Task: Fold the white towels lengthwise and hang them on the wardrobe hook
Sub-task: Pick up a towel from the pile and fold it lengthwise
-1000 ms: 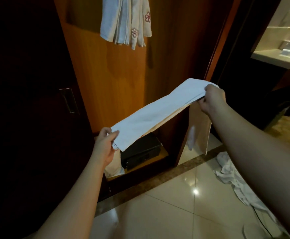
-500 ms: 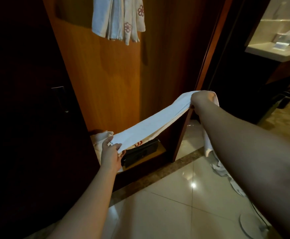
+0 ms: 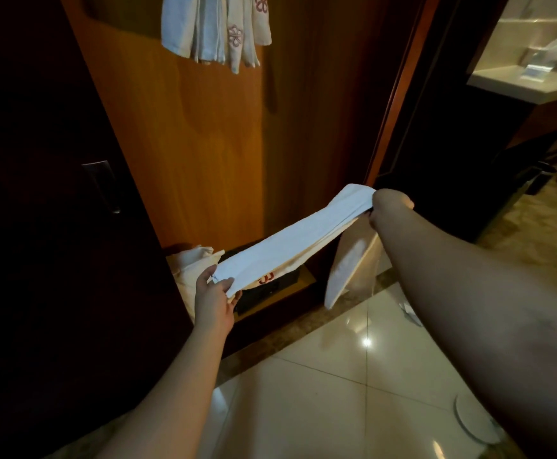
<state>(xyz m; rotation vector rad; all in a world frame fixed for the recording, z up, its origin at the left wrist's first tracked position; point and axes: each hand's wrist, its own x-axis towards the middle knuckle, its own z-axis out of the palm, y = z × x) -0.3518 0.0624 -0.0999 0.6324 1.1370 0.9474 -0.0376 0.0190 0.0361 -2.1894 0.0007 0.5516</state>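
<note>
The white towel [image 3: 290, 241], folded lengthwise into a long narrow strip, was stretched taut btwn both hands in front of the open wardrobe [image 3: 204, 160]. The left hand [image 3: 214, 298] pinched the near, lower end, thumb on top & fingers curled under the edge. The right hand [image 3: 391, 205] gripped the far, higher end w/ fingers clenched round the cloth; the fingertips themselves were hidden behind the wrist. A loose flap of the same towel hung down below the right hand, just in front of the wardrobe's right edge. A bit of red embroidery showed on the underside of the strip near the left hand.

Up top, several hanging towels [image 3: 215, 29] w/ red flower motifs draped against the wooden back panel; the hook itself was out of frame. Low in the wardrobe, a black safe [image 3: 270, 291] sat on the bottom shelf, partly hidden by the strip, w/ a crumpled towel [image 3: 187, 263] just left of it, behind the left hand. A dark door [image 3: 55, 193] w/ a metal handle [image 3: 103, 185] stood at left. Glossy tiled floor [image 3: 336, 392] below, a pale counter [image 3: 522, 84] at upper right.
</note>
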